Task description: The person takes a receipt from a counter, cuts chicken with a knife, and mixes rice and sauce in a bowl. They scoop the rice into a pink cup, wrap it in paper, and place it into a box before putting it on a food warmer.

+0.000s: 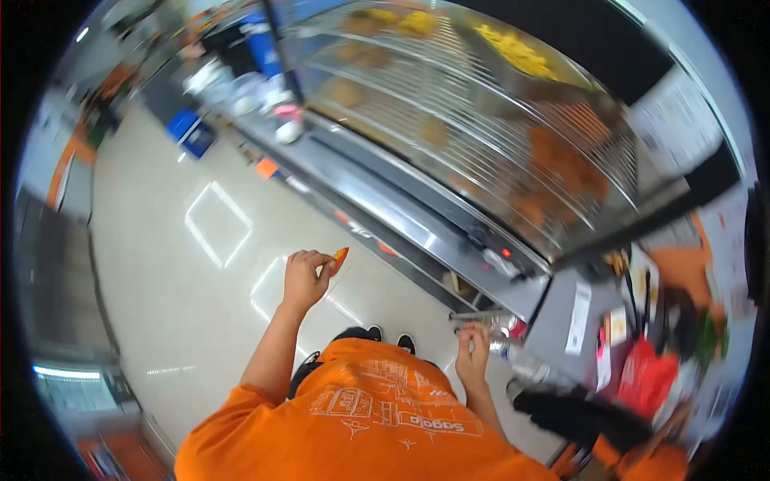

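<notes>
My left hand (pixel 306 279) is closed in a pinch on a small orange-and-yellow piece (pixel 341 258) with a pointed end, held above the tiled floor. Its exact kind is not clear. My right hand (pixel 473 351) is raised at my right side, close to the counter edge, with its fingers bent together. Whatever it may hold is too small or hidden to name. Ahead of both hands stands a heated display case (pixel 449 132) with wire shelves. Yellow food (pixel 517 50) and brown fried pieces (pixel 553 172) lie inside it, slightly blurred.
A steel counter (pixel 401 216) runs below the case. At right, a red bag (pixel 646 375), a clear bottle (pixel 521 362) and papers crowd a grey surface. Another person's orange sleeve (pixel 650 463) shows at lower right. A blue bin (pixel 191 132) stands on the floor at far left.
</notes>
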